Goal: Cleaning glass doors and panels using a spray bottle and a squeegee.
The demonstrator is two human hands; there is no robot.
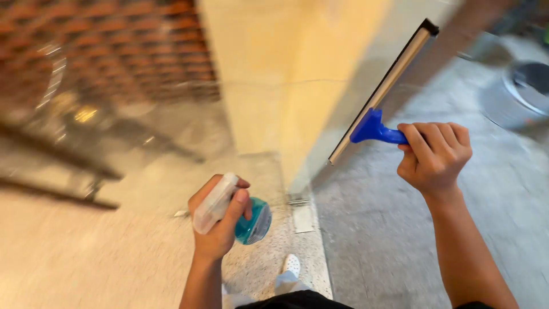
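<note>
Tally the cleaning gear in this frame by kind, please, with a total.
Squeegee, blue handle, in the right hand: 1
Spray bottle, blue liquid, in the left hand: 1
Grey bucket on the floor: 1
Total: 3

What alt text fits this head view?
The right hand holds a blue-handled squeegee against a glass pane, while the left hand grips a spray bottle of blue-green liquid. A grey bucket stands on the floor at right.
</note>
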